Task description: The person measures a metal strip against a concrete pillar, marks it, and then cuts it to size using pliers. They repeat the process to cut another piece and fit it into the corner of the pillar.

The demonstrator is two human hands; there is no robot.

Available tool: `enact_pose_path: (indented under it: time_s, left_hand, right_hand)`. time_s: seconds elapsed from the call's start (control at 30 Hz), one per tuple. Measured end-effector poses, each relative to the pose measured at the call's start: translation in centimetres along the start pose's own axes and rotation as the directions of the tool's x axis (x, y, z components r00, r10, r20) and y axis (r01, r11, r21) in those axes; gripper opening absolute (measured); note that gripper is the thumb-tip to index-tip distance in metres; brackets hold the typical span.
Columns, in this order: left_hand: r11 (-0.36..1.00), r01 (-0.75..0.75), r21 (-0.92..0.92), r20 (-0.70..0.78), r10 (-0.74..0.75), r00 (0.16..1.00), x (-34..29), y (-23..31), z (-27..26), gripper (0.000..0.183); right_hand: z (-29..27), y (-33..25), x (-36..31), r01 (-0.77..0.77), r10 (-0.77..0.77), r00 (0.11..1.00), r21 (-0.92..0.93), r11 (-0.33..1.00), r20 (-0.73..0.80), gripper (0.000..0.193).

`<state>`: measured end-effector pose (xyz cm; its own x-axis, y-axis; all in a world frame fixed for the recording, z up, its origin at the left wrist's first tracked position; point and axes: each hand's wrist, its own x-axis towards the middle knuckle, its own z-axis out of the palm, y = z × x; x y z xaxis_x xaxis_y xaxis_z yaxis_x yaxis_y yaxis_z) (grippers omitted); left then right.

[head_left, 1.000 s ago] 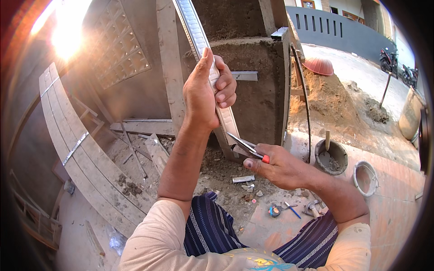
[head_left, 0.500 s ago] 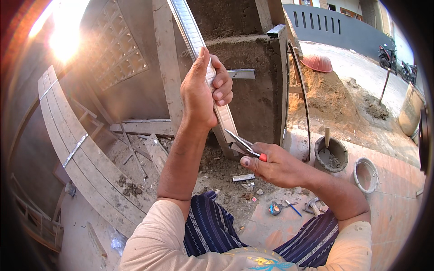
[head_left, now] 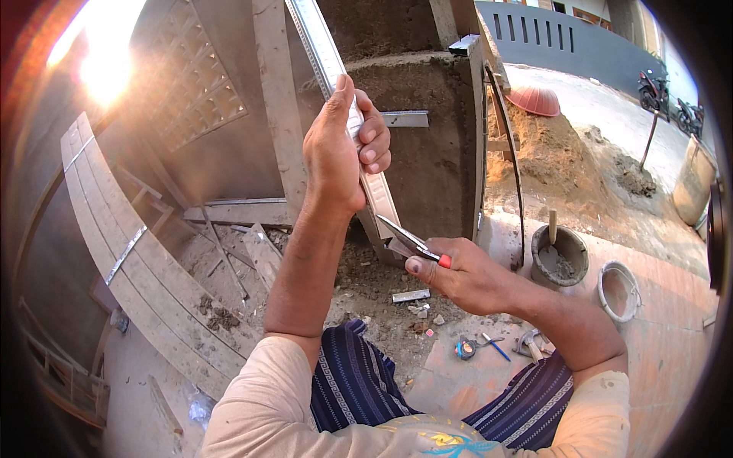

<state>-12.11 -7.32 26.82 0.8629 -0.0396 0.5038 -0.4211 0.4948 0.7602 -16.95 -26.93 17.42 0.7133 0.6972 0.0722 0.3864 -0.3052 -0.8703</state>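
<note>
Far left: long, pale planks [head_left: 145, 256], bound with metal straps, curving across the view toward the lower middle. Left hand [head_left: 334, 160] raised at centre; fingers wrapped round a silver metal channel [head_left: 379, 200], thumb laid along it. Channel held aslant, upper end leaning left and running out at the top edge, lower end just in front of the rough wall's base. Short metal strip [head_left: 405, 118] against that wall, behind the fingers. Snips [head_left: 408, 237] at the channel's lower end, one blade crossing it; cannot tell whether they bite the metal. Below, on the littered ground: a short metal piece [head_left: 411, 295]. Right hand [head_left: 477, 276] gripping the snips, red handle part showing beside the thumb. Beneath the right forearm: tape measure [head_left: 464, 349], blue pen [head_left: 498, 349], hammer [head_left: 531, 346]. Farther right: mortar bucket [head_left: 544, 269] with an upright handle in it, then a smaller pail [head_left: 605, 288].
</note>
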Motion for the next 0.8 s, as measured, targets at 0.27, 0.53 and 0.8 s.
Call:
enact_pose_path:
  time_s: [0.27, 0.53, 0.8]
  left_hand:
    - [0.998, 0.007, 0.059, -0.035, -0.005, 0.999, 0.0, -0.1, 0.3, 0.039]
    - [0.996, 0.002, 0.093, -0.062, 0.004, 0.998, -0.2, -0.2, 0.5, 0.039]
    - [0.978, 0.003, 0.209, -0.081, 0.014, 0.997, -1.1, 0.4, 1.5, 0.039]
  right_hand:
    - [-0.1, -0.2, -0.2, -0.008, 0.001, 0.999, 0.139, 0.990, 0.050, 0.057]
    - [0.0, -0.3, -0.5, -0.030, 0.023, 0.998, 0.126, 0.992, 0.056, 0.058]
    - [-0.1, -0.8, -1.0, -0.060, 0.047, 0.995, 0.151, 0.987, 0.088, 0.057]
